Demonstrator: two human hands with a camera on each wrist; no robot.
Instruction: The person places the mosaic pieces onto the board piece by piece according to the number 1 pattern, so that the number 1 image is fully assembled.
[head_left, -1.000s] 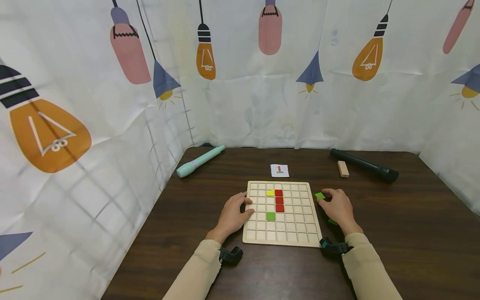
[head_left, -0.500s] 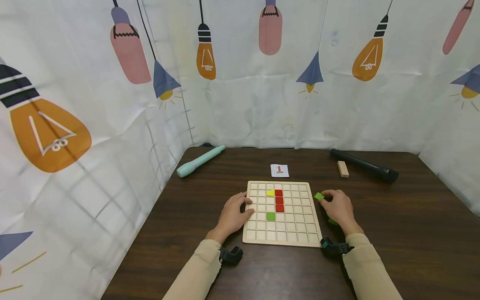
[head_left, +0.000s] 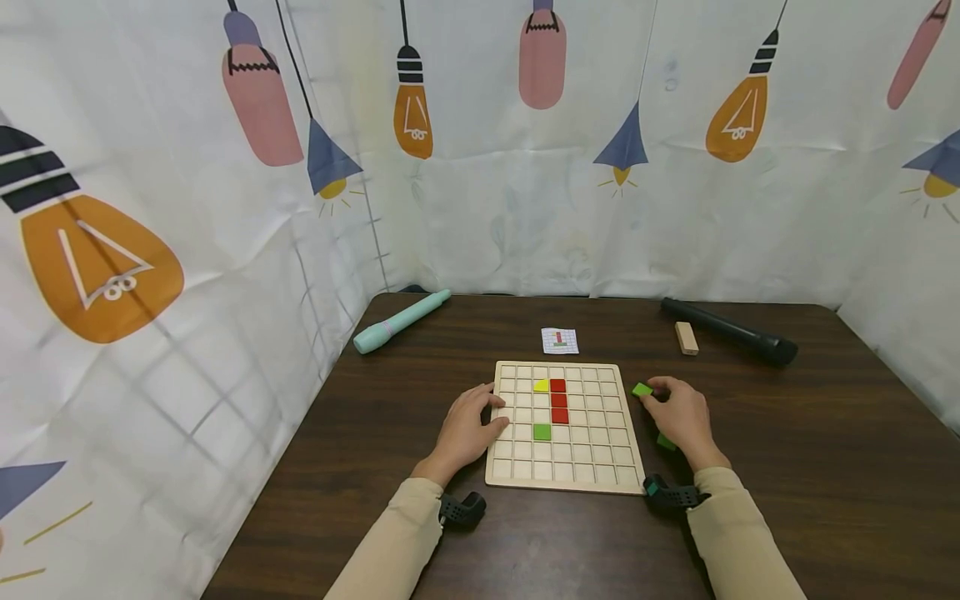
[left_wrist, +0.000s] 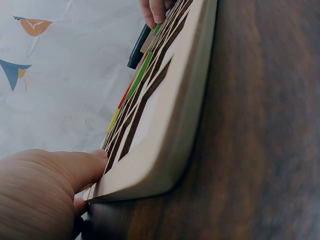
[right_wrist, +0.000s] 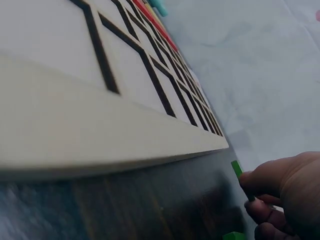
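Note:
A wooden grid board (head_left: 600, 477) lies flat on the table. On it are a yellow piece (head_left: 542, 386), a column of three red squares (head_left: 559, 400) and one green square (head_left: 542, 432). My left hand (head_left: 467, 429) holds the board's left edge; in the left wrist view its thumb (left_wrist: 87, 167) lies over the rim. Just off the board's right edge, my right hand (head_left: 681, 417) pinches a green tile (head_left: 641, 390) between thumb and fingers, also visible in the right wrist view. Another green tile (head_left: 666, 442) sits beneath that hand, partly hidden.
A small card (head_left: 559, 341) with a coloured grid pattern lies behind the board. Toward the back stand a mint-green tube (head_left: 401, 322), a black tube-shaped object (head_left: 729, 331) and a small wooden block (head_left: 686, 338). A printed curtain (head_left: 495, 225) hangs behind the dark table (head_left: 825, 467).
My right hand has shifted very slightly, and the pinched green tile has tilted and moved a little with it. The left hand and the pieces on the board stay put.

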